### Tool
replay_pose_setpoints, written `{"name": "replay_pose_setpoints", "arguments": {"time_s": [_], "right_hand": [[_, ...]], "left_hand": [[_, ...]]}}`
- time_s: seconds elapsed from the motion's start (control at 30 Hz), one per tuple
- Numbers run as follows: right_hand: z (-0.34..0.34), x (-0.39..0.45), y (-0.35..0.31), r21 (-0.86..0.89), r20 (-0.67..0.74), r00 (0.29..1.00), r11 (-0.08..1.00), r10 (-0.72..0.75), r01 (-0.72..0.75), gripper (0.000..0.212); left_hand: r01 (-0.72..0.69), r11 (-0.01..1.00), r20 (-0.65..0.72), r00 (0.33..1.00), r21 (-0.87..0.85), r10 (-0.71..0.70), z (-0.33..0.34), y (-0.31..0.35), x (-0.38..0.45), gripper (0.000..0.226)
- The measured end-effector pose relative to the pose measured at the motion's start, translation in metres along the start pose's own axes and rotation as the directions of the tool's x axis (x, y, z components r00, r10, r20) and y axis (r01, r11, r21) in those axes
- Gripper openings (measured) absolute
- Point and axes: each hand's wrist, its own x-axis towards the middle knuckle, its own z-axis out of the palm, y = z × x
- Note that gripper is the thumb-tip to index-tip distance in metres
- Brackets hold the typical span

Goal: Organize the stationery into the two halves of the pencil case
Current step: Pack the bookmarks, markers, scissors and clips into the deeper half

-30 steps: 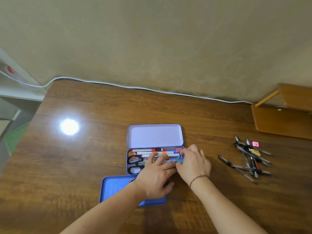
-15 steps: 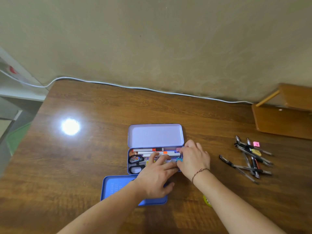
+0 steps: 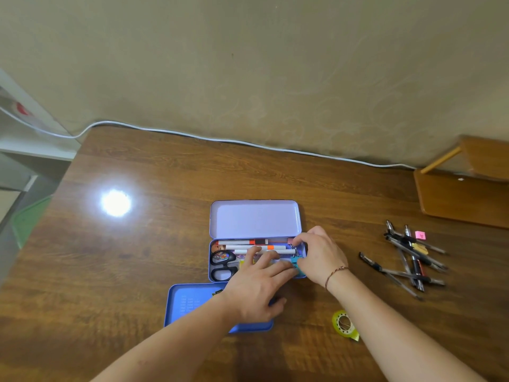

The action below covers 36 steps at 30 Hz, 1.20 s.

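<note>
The pencil case's lower tray (image 3: 210, 271) holds white markers (image 3: 239, 242), black scissors (image 3: 223, 264) and small clips. Its lilac lid (image 3: 254, 219) lies open behind it. A separate blue tray (image 3: 190, 304) sits in front. My left hand (image 3: 256, 282) lies flat, with straight fingers pressing on the items in the tray. My right hand (image 3: 319, 255) arches over the tray's right end, fingertips by a pink clip (image 3: 290, 240) and thumb beside a teal clip (image 3: 295, 262). What its fingers hold is hidden.
Several loose pens (image 3: 410, 257) with a pink eraser (image 3: 420, 235) lie in a pile to the right. A yellow tape roll (image 3: 343, 323) sits near my right forearm. A wooden shelf (image 3: 462, 199) stands at the far right, and a white cable (image 3: 220, 140) runs along the wall.
My right hand has shifted slightly toward the tray's far right corner. Its forearm has moved aside and uncovered the yellow tape roll. My left hand stays pressed in the tray.
</note>
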Motion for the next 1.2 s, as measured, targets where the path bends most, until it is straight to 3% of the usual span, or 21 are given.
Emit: {"name": "replay_pose_setpoints", "arguments": {"time_s": [0.13, 0.23, 0.43, 0.63, 0.73, 0.8, 0.97, 1.2], "right_hand": [[0.003, 0.004, 0.008, 0.101, -0.055, 0.998, 0.995, 0.006, -0.001, 0.021], [0.007, -0.001, 0.016, 0.062, -0.092, 0.995, 0.997, -0.042, 0.048, 0.023], [0.012, -0.027, 0.035, 0.191, -0.198, 0.973, 0.969, -0.119, 0.157, 0.035], [0.002, -0.061, 0.099, 0.322, -0.345, 0.936, 0.946, 0.075, 0.043, 0.026], [-0.029, -0.061, 0.148, 0.398, -0.440, 0.866, 0.916, 0.238, -0.049, 0.021], [-0.055, -0.047, 0.181, 0.402, -0.449, 0.831, 0.905, 0.329, -0.141, 0.021], [-0.090, -0.017, 0.242, 0.337, -0.356, 0.826, 0.885, 0.436, -0.322, 0.019], [-0.072, -0.028, 0.260, 0.320, -0.358, 0.879, 0.925, 0.316, -0.203, 0.015]], "left_hand": [[0.001, 0.999, -0.038, 0.999, -0.033, -0.003, -0.001, 0.000, 0.000, 0.050], [0.089, 0.991, -0.122, 0.987, -0.099, -0.101, -0.001, 0.002, -0.001, 0.042], [0.168, 0.985, -0.119, 0.978, -0.027, -0.170, 0.002, 0.003, 0.000, 0.041], [0.146, 0.988, -0.242, 0.958, -0.051, -0.154, 0.010, 0.001, 0.000, 0.036], [0.163, 0.983, -0.292, 0.939, -0.085, -0.180, 0.006, 0.003, 0.004, 0.042], [0.204, 0.977, -0.285, 0.935, -0.056, -0.211, 0.001, 0.007, 0.007, 0.052], [0.352, 0.935, -0.194, 0.921, 0.048, -0.337, -0.008, 0.000, 0.009, 0.068], [0.308, 0.936, -0.079, 0.951, 0.170, -0.299, -0.005, 0.000, 0.002, 0.059]]}}
